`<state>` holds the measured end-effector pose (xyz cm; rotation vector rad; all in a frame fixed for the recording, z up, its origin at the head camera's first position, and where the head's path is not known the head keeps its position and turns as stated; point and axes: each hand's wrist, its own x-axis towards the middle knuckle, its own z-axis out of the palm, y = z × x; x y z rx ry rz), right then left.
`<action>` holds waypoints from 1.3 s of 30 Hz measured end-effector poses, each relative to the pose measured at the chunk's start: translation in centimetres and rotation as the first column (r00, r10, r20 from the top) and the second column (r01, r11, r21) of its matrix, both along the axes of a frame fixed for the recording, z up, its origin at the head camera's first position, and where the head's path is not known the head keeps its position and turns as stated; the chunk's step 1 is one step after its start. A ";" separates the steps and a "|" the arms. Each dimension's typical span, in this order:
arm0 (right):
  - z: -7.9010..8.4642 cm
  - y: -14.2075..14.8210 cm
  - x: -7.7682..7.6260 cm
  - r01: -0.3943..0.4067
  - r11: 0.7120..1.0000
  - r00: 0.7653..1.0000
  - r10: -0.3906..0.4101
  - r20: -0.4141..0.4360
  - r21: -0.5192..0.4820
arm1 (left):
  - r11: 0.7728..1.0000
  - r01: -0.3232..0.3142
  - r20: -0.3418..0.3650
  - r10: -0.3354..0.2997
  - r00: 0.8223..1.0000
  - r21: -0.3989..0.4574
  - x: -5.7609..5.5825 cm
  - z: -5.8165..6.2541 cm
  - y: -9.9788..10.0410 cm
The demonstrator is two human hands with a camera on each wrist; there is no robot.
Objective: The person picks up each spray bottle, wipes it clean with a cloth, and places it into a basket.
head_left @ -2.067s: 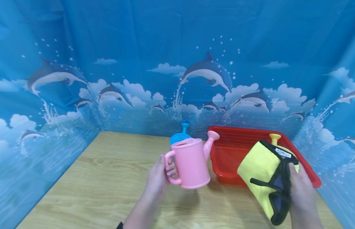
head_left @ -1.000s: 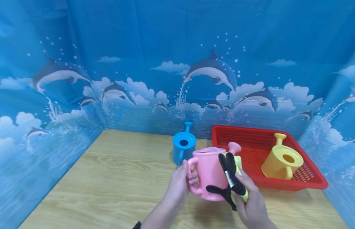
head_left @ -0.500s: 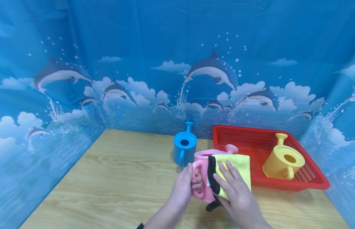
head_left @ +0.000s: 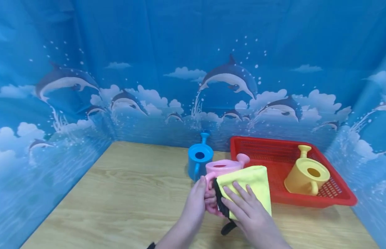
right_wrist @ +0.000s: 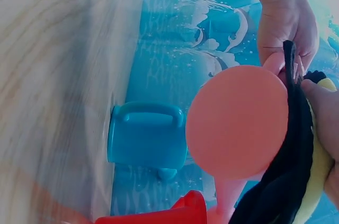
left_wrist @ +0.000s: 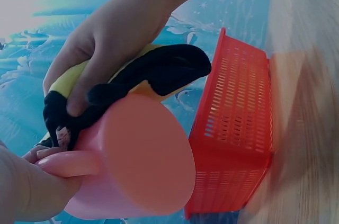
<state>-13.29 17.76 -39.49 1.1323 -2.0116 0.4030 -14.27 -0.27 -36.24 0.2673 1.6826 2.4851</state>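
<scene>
My left hand [head_left: 197, 200] grips the handle of a pink watering can [head_left: 219, 166], raised above the table. My right hand [head_left: 253, 211] lays its spread fingers on a folded yellow cloth [head_left: 256, 178] with black trim, against the can's side. In the left wrist view, the right thumb [left_wrist: 90, 86] lies over the black trim, pinching the cloth. The can's flat base [right_wrist: 238, 123] faces the right wrist camera. The cloth hides much of the can's body. A dark strap [head_left: 228, 228] hangs below the cloth.
A blue watering can [head_left: 200, 157] stands on the wooden table [head_left: 127, 193] behind the pink one. To the right is a red perforated basket [head_left: 274, 200] with a yellow watering can [head_left: 306, 176] in it. A dolphin-print backdrop [head_left: 168, 45] encloses the back and sides.
The right hand has brought the cloth left from over the basket onto the pink can. There it has shifted farther left across the can's side. The left hand keeps its hold on the handle.
</scene>
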 end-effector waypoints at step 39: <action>3.2 -2.5 -1.3 0.089 0.996 0.995 -0.090 -0.050 -0.020 | 0.993 -0.110 0.146 0.103 0.984 0.043 -0.5 0.3 -0.7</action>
